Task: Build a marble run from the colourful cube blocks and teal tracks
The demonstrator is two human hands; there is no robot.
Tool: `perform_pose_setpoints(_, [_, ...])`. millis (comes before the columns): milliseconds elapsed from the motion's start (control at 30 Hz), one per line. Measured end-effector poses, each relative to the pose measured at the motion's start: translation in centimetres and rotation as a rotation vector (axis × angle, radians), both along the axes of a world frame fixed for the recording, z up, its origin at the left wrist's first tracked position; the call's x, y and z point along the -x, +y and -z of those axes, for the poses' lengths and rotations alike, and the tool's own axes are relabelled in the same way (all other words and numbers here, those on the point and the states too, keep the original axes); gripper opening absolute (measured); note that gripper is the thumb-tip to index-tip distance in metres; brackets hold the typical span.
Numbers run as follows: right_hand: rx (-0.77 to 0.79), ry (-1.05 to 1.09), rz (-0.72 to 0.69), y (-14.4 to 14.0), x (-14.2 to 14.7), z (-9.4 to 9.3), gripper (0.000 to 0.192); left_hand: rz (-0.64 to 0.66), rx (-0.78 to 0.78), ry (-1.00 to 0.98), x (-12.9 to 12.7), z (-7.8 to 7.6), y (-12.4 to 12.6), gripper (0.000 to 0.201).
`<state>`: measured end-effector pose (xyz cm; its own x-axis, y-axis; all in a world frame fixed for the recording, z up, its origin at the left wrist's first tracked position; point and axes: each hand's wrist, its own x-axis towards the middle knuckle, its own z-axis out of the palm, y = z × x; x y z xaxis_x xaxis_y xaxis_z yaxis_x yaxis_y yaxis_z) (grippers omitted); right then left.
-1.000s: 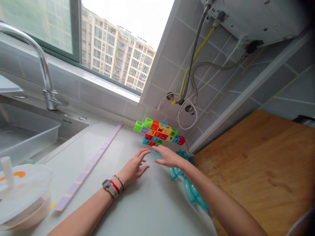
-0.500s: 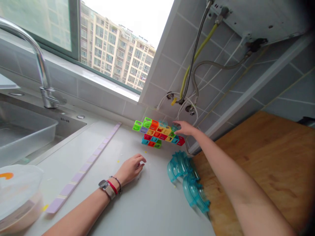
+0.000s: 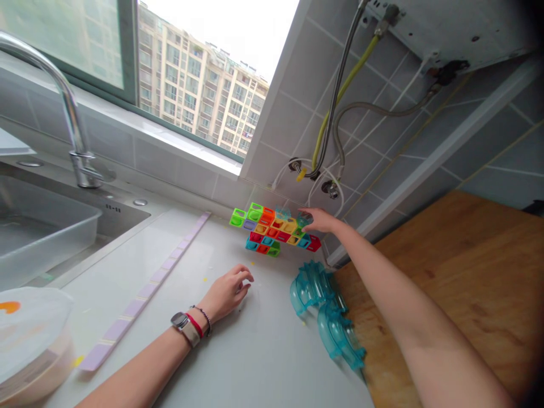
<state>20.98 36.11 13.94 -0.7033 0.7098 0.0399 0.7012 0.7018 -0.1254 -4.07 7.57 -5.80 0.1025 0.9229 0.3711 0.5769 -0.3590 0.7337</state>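
Note:
A structure of colourful cube blocks (image 3: 272, 229) stands on the countertop near the wall, in green, orange, yellow, red and blue. My right hand (image 3: 318, 220) reaches to its upper right end, with the fingers closed around a translucent blue piece (image 3: 304, 219) that touches the blocks. A similar translucent blue piece (image 3: 283, 213) sits on top of the structure, left of that hand. My left hand (image 3: 232, 289) rests on the countertop in front of the blocks, its fingers loosely curled and apart, holding nothing.
Several translucent teal curved track pieces (image 3: 317, 289) lie by the wooden board (image 3: 459, 272) at the right. A lilac strip (image 3: 147, 292) runs along the countertop at the left. Beyond it are a lidded tub (image 3: 32, 334) and the sink (image 3: 123, 211) with a tap (image 3: 79, 141).
Both hands stay nearly in place. The view has shifted very slightly; the right hand still grips the translucent blue piece at the structure.

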Motion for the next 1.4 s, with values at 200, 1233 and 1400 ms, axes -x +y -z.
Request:
perform_pose_setpoints(200, [0.041,-0.008,-0.015,0.1,-0.1,0.1,0.092,-0.005,0.001,0.011,0.0,-0.1,0.0,0.014])
perform_pose_setpoints(1233, [0.082,0.092,-0.002,-0.7,-0.5,-1.2,0.102,-0.013,0.009,0.007,0.1,0.2,0.1,0.016])
perform_pose_setpoints(1400, [-0.087,0.363,0.103,-4.1,-3.2,-2.5,0.073,-0.008,0.001,0.006,0.1,0.1,0.3,0.017])
